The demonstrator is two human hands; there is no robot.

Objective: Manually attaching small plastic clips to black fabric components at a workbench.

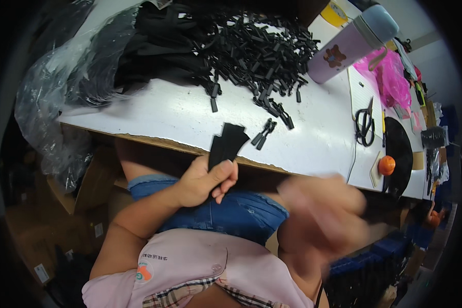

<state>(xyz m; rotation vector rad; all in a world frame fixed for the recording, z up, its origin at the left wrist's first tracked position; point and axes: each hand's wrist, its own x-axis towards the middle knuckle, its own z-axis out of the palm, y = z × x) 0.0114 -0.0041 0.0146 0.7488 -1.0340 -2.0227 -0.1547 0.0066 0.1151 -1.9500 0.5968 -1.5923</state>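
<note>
My left hand (209, 179) is closed around several flat black strips (229, 142), their ends fanned out above the table's front edge. Smeared by motion, my right hand (326, 210) is in front of the table to the right; its fingers cannot be made out. A few black zipper pulls (264, 134) lie on the white table (179, 108) just beyond the strips. Farther back is a large heap of similar black pulls (264, 54). Left of the heap lies a pile of long black strips (161, 49), partly inside a clear plastic bag (72, 87).
A lilac bottle (339, 54) with a blue lid stands right of the heap. Farther right are black scissors (365, 126), a pink plastic bag (390, 77), an orange fruit (386, 165) and a yellow tape roll (334, 14). Cardboard boxes (82, 185) stand below at left.
</note>
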